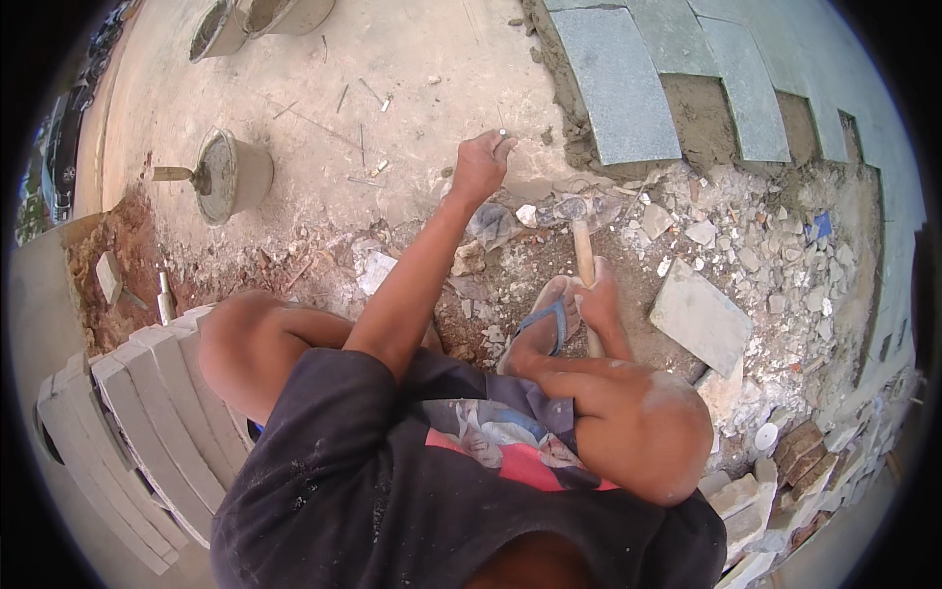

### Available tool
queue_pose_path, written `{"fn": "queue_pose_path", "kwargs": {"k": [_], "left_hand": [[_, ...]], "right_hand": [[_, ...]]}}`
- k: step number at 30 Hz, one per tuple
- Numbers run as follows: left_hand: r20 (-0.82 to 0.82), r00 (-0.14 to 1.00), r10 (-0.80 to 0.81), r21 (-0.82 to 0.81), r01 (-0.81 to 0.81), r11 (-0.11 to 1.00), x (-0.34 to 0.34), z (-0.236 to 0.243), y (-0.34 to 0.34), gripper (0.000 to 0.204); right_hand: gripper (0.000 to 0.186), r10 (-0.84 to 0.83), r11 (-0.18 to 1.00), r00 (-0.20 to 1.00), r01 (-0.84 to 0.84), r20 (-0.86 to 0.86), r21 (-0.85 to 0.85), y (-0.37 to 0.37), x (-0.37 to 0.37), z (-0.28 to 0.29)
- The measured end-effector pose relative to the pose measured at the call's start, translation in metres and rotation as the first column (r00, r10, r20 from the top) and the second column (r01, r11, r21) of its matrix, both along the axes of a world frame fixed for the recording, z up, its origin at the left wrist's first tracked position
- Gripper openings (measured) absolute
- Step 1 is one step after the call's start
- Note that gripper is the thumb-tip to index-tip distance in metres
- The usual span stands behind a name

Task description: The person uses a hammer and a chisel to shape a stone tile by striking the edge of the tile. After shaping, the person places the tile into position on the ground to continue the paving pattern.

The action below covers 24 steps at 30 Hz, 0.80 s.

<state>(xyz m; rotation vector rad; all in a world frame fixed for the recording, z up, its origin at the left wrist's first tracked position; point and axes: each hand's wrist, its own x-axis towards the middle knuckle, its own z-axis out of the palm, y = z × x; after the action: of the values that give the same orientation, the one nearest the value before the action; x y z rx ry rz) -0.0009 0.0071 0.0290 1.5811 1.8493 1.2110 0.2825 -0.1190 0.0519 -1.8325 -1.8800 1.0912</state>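
Wooden-handled hammer [584, 250]: gripped in right hand [601, 292], long axis running near to far, head beyond the hand. Left hand [481, 165]: farther, leftward, pinching small pale-tipped item [502, 132], possibly a cigarette; too small to confirm.

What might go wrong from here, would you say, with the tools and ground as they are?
The hammer in the right hand is close to a foot in an open sandal, so a stray knock might hurt the toes. Loose rubble around could shift underfoot. The left hand is bare, so broken stone might scrape it.
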Motion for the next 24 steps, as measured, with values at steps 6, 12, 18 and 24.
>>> {"fn": "queue_pose_path", "kwargs": {"k": [6, 12, 18, 24], "left_hand": [[0.037, 0.998, -0.057, -0.173, 0.063, 0.983, 0.004, -0.004, -0.011, 0.019], [0.001, 0.997, -0.077, -0.114, 0.077, 0.991, 0.0, -0.031, -0.019, 0.018], [0.014, 0.998, -0.066, -0.12, 0.067, 0.991, 0.004, -0.024, -0.018, 0.017], [-0.009, 0.996, -0.089, -0.014, 0.089, 0.996, 0.006, -0.028, -0.017, 0.017]], "right_hand": [[0.051, -0.087, 0.965, 0.995, 0.07, -0.053, -0.254, 0.001, 0.003, 0.016], [0.045, -0.138, 0.966, 0.989, 0.124, -0.047, -0.226, -0.001, 0.011, 0.005], [0.042, -0.113, 0.963, 0.992, 0.094, -0.06, -0.252, 0.006, 0.011, 0.014], [0.038, -0.077, 0.993, 0.996, 0.074, -0.034, -0.089, 0.008, 0.007, 0.015]]}}
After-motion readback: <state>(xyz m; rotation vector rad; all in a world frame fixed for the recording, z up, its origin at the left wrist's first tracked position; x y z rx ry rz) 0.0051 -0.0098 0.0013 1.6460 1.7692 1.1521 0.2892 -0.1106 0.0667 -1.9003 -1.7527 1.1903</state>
